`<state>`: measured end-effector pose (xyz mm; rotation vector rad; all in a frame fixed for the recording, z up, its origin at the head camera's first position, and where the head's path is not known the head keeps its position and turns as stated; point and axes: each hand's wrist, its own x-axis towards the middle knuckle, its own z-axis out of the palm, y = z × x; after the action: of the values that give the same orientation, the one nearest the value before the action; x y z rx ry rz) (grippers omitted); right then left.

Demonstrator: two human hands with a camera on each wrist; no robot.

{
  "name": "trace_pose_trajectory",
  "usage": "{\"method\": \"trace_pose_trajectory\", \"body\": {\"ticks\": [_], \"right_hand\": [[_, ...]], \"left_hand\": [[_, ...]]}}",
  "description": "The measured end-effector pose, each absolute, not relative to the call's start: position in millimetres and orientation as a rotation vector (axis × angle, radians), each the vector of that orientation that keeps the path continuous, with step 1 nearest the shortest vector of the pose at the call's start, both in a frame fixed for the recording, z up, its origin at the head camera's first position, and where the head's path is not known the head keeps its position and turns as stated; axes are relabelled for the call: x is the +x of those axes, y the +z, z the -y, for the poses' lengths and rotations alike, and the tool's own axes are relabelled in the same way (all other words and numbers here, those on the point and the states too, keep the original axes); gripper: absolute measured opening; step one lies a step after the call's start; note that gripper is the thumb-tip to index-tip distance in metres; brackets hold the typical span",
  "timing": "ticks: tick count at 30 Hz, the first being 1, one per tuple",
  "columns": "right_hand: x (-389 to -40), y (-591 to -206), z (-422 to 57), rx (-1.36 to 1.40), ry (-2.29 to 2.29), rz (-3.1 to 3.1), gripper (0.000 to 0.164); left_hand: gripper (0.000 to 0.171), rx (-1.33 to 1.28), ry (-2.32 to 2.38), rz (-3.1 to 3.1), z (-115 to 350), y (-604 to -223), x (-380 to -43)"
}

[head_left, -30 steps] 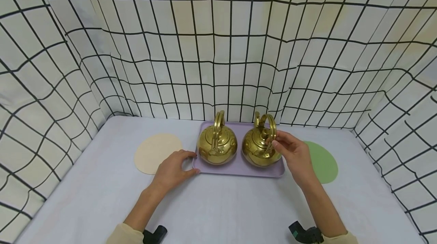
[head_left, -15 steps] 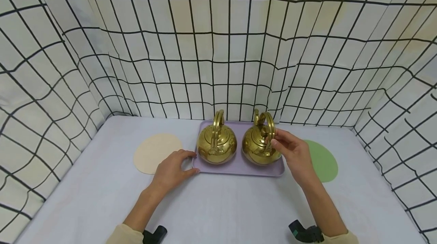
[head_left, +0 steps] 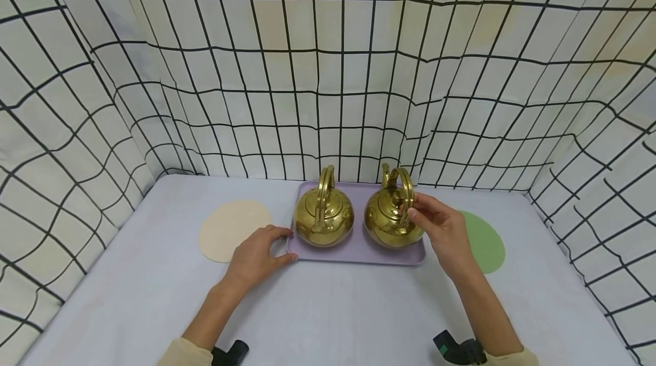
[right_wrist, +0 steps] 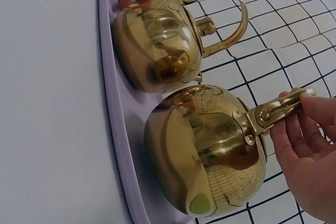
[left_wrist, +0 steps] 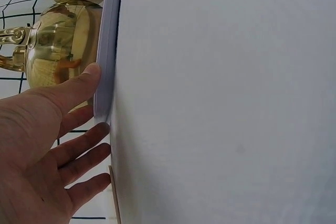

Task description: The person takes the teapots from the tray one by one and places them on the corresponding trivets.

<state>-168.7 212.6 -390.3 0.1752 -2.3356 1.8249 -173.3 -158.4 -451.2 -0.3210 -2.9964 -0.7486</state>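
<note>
Two brass kettles with overhead handles stand side by side on a lilac tray (head_left: 359,256). My right hand (head_left: 447,232) pinches the handle of the right kettle (head_left: 386,223); in the right wrist view, the thumb (right_wrist: 319,107) lies against one side of that handle, the fingers behind it. The left kettle (head_left: 324,221) is held by neither hand. At the tray's front left corner my left hand (head_left: 258,256) touches the rim, its fingers spread. Seen from the left wrist, the thumb (left_wrist: 88,80) reaches along the rim while other fingertips rest low near the table.
A cream round mat (head_left: 230,232) lies left of the tray, partly behind the left hand. On the right is a green round mat (head_left: 484,243), partly hidden by the right hand. White walls with a black grid (head_left: 342,93) enclose the white table's back and sides.
The head view has shifted very slightly. Both hands, the kettles and the tray keep the same places relative to each other.
</note>
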Motion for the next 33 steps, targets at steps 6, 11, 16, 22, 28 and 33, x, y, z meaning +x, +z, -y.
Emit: {"method": "trace_pose_trajectory", "body": {"ticks": [6, 11, 16, 22, 28, 33], "right_hand": [[-167, -389, -211, 0.164, 1.843, 2.324, 0.038], [-167, -387, -211, 0.141, 1.854, 2.306, 0.038], [-166, -385, -211, 0.108, 1.856, 2.301, 0.039], [-165, -384, -213, 0.128, 1.833, 2.297, 0.038], [-164, -381, -216, 0.127, 1.833, 2.279, 0.038], [-163, -379, -217, 0.105, 1.846, 2.261, 0.040]], "left_hand": [[0.051, -0.312, -0.751, 3.001, 160, -452, -172], [0.051, -0.320, -0.753, 2.997, 161, -453, -172], [0.050, -0.316, -0.748, 2.998, 162, -455, -172], [0.050, -0.318, -0.753, 2.992, 161, -455, -173], [0.050, -0.329, -0.759, 2.980, 160, -454, -173], [0.050, -0.331, -0.762, 2.976, 159, -454, -173]]}}
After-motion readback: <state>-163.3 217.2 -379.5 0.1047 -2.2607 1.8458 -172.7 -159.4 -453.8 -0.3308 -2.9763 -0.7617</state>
